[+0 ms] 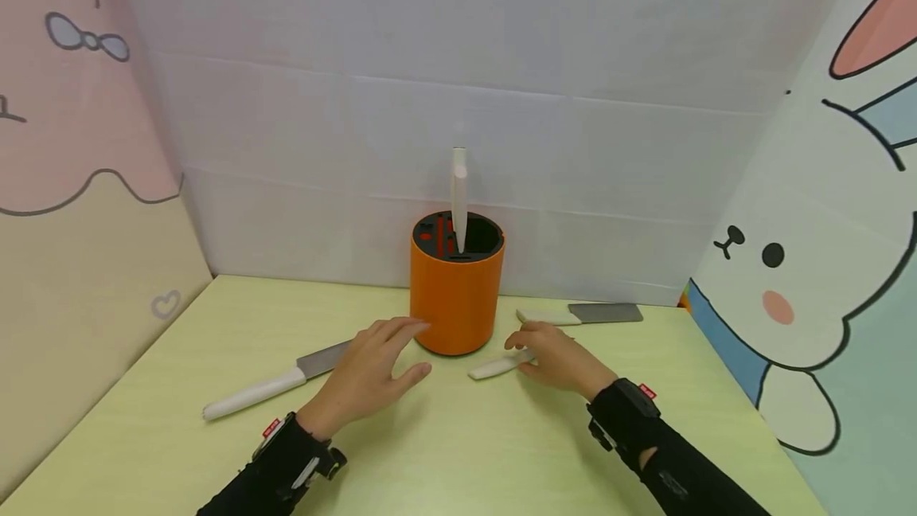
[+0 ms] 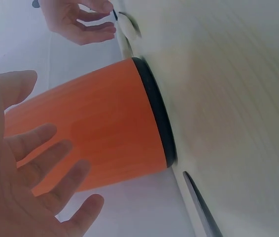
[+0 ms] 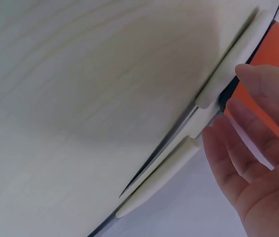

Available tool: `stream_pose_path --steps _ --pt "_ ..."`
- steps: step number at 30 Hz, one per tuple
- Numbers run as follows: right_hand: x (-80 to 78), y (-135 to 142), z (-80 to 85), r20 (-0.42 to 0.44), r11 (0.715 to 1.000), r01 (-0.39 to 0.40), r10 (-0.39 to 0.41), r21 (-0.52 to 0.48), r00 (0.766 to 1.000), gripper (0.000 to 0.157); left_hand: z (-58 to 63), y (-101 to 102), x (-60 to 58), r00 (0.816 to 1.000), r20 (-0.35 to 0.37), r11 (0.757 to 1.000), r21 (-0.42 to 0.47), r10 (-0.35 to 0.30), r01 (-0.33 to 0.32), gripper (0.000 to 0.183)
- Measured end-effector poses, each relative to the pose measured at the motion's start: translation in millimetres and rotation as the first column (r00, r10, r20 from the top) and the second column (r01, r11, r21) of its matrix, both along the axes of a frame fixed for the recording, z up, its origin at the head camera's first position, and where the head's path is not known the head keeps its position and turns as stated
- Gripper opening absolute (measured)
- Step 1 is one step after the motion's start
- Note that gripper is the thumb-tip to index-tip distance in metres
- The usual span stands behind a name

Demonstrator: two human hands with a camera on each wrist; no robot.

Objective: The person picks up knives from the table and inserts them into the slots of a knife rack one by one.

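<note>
My left hand (image 1: 372, 373) hovers with spread fingers in front of an orange round knife block (image 1: 456, 301). Beneath and beside it lies a wide-bladed knife with a white handle (image 1: 254, 395); part of its blade is hidden in the head view. My right hand (image 1: 559, 357) is over a small knife with a white handle (image 1: 494, 367), thumb and fingers apart around it. In the right wrist view, the fingers (image 3: 218, 143) are bent loosely beside the small knife's handle (image 3: 233, 64), and its thin blade (image 3: 161, 150) points away from the block.
Another white-handled knife (image 1: 605, 313) with a broad grey blade lies behind my right hand near the back wall. One white handle (image 1: 459, 189) stands upright in the block's slotted black top. Printed cartoon panels (image 1: 788, 261) flank the pale table (image 1: 458, 460).
</note>
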State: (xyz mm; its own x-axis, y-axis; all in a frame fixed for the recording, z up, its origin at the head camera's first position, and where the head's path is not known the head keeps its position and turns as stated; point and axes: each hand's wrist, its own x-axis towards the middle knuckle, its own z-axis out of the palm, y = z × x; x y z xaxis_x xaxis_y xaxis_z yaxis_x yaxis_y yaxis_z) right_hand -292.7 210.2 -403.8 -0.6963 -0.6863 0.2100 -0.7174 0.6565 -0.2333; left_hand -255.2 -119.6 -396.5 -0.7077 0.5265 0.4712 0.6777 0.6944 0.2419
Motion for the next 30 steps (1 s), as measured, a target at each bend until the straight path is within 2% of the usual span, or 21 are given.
stream_pose_path --steps 9,17,24,30 --pt "-6.6 -3.4 -9.1 -0.031 0.999 -0.043 0.043 0.001 0.999 0.028 1.6 1.3 0.4 1.000 0.019 1.000 0.007 0.011 -0.011 0.055" --pt "-10.9 -7.5 -15.6 -0.071 0.995 -0.085 0.088 0.046 0.994 0.022 3.4 0.5 1.6 0.999 0.033 1.000 0.006 0.018 -0.018 0.054" --pt "-9.4 -8.4 -14.2 -0.078 0.991 -0.083 0.092 0.108 0.993 0.022 2.8 -0.1 1.0 0.999 0.038 1.000 0.003 0.023 -0.023 0.054" --pt "-5.4 -7.7 -15.4 -0.102 0.987 -0.103 0.115 0.120 0.988 0.022 2.8 -0.6 0.8 0.999 0.044 1.000 0.003 0.026 -0.026 0.054"
